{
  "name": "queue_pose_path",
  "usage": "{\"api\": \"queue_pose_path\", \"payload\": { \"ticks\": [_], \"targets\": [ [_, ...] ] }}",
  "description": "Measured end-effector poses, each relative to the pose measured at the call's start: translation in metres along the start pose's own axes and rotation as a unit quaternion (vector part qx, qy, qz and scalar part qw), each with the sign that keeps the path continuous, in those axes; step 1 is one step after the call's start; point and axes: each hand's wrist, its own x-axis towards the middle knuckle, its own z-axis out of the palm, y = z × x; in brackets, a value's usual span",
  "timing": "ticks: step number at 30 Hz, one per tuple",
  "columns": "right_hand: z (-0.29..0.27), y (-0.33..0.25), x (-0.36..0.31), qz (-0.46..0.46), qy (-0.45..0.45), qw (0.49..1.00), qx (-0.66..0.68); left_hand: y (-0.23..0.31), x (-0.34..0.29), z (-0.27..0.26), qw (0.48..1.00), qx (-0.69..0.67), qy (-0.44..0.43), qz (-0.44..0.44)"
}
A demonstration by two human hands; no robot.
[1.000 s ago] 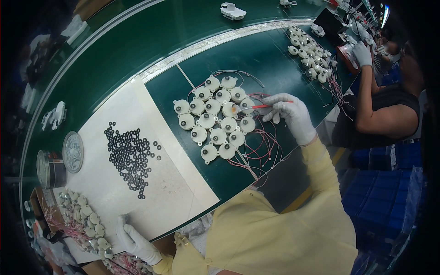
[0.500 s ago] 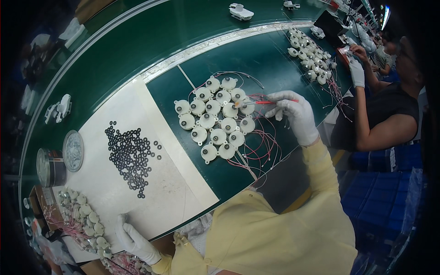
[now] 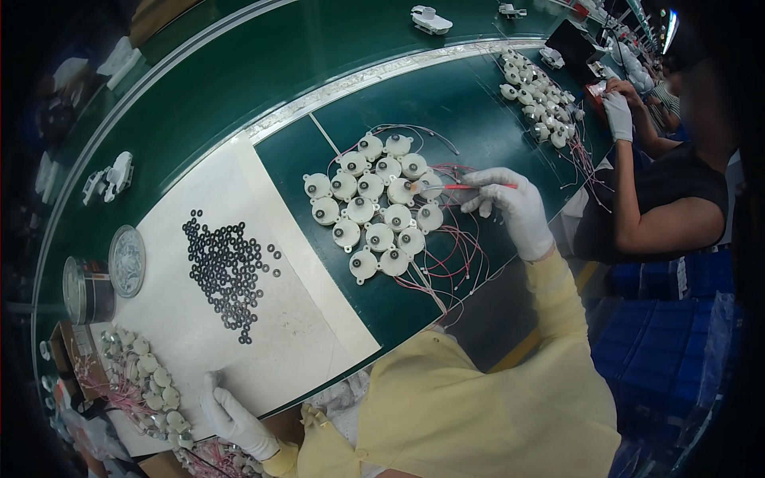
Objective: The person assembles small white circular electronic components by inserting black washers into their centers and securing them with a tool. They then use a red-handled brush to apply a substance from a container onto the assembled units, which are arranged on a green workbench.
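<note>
My right hand [image 3: 518, 213], in a white glove, pinches a small brush [image 3: 456, 187] with a red handle. Its bristle tip meets the top of one white round motor near the right of a cluster of motors [image 3: 370, 187]. These stand on the green mat with dark shafts upward, and their red and white wires trail to the right. My left hand [image 3: 236, 416], gloved too, rests at the near edge of the white sheet with fingers stretched and nothing in it. Many small black rings [image 3: 227, 267] lie spread on that sheet [image 3: 307, 334].
At left stand an open tin [image 3: 89, 291] and its round lid [image 3: 127, 261]. More wired motors [image 3: 147, 378] are heaped by my left hand, others [image 3: 542, 99] at the far right. A belt [image 3: 215, 88] carrying white parts runs behind. A co-worker [image 3: 669, 191] sits at right; blue crates [image 3: 653, 342] stand below.
The brush tip has shifted slightly right and down over the same motor, its handle now more level. White parts on the belt have moved along to the right. My left hand stays put.
</note>
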Motion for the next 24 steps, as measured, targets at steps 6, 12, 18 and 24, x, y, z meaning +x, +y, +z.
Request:
{"api": "queue_pose_path", "payload": {
  "ticks": [6,12,18,24],
  "targets": [
    [0.006,-0.007,0.002,-0.02,-0.001,1.0,0.009,0.002,0.0,0.0,1.0,0.003,0.002,0.007],
    [0.003,-0.005,0.001,-0.014,-0.02,0.999,-0.031,0.002,0.001,0.0,1.0,0.001,-0.006,0.006],
    [-0.007,-0.008,-0.012,0.0,0.025,1.0,0.0,-0.001,0.0,0.001,1.0,-0.013,0.0,0.004],
    [0.0,-0.012,-0.009,0.015,0.105,0.993,0.054,-0.007,0.0,0.001,1.0,-0.021,0.002,0.015]
  ]
}}
